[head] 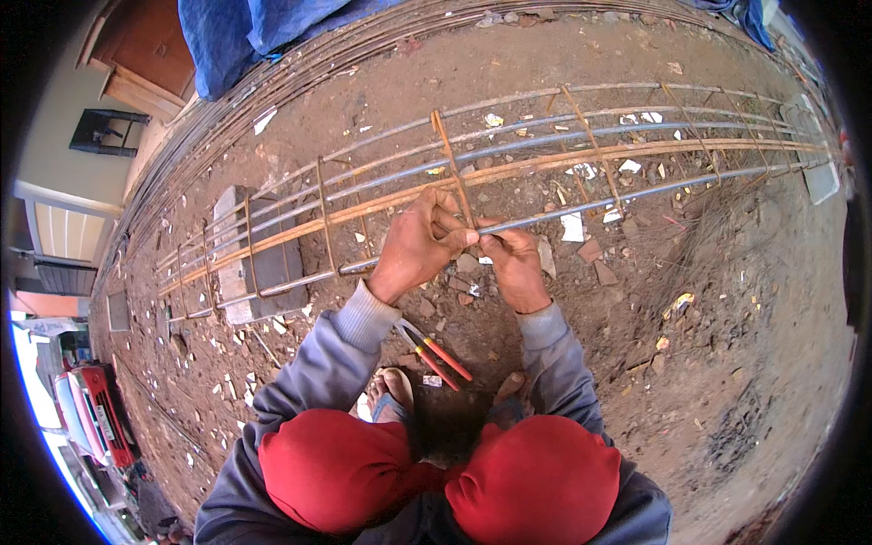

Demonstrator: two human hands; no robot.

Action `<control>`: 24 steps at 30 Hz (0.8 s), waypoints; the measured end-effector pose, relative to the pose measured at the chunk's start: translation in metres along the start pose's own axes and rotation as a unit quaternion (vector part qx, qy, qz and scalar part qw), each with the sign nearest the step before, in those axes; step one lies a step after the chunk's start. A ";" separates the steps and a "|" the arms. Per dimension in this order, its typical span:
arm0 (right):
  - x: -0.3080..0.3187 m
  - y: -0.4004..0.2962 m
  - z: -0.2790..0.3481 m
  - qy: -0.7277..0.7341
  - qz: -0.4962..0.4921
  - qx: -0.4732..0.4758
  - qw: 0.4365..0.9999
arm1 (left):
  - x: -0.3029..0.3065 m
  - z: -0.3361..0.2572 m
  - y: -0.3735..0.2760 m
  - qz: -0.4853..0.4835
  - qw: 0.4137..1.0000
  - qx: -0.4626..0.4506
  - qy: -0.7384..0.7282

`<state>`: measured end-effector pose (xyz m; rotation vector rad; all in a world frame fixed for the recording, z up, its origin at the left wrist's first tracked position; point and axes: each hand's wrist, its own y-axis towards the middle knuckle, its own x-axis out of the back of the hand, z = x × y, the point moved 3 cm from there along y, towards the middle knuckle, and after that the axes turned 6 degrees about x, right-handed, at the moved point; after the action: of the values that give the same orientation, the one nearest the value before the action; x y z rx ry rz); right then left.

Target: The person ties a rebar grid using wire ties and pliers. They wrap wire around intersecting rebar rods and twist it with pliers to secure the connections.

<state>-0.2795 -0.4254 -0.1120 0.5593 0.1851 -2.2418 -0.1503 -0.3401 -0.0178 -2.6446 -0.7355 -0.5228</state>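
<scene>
A long rebar cage of lengthwise steel bars and square stirrups stretches across in front of me. My left hand (429,238) grips the near rebar (558,216) at the lower corner of a rusty stirrup (452,160), thumb and fingers pinched together. On the other side of that corner, my right hand (512,262) has its fingers curled around the same bar from below. Both hands' fingertips almost meet there. Any thin wire between them is too small to make out. Pincers with red-orange handles (443,361) lie on the ground near my feet, their head partly hidden by my left sleeve.
A concrete block (235,204) props the cage at left; a pale slab (821,182) lies under its right end. Loose thin wire (688,252) is heaped at right. Long bars (327,58) and a blue tarp (225,48) lie beyond. A red vehicle (102,415) stands far left.
</scene>
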 end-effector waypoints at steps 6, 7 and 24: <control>-0.003 -0.004 0.000 0.059 0.020 0.027 0.998 | 0.001 -0.003 0.003 0.025 0.999 0.025 0.004; -0.005 -0.006 0.003 0.052 0.020 0.033 0.998 | 0.001 -0.004 0.003 0.035 0.999 0.037 0.014; 0.000 0.001 -0.010 -0.078 -0.006 0.045 0.996 | 0.005 0.017 0.034 0.320 0.917 0.213 -0.105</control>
<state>-0.2757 -0.4227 -0.1213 0.4293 0.0094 -2.3022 -0.1236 -0.3581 -0.0383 -2.3415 0.0069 0.1010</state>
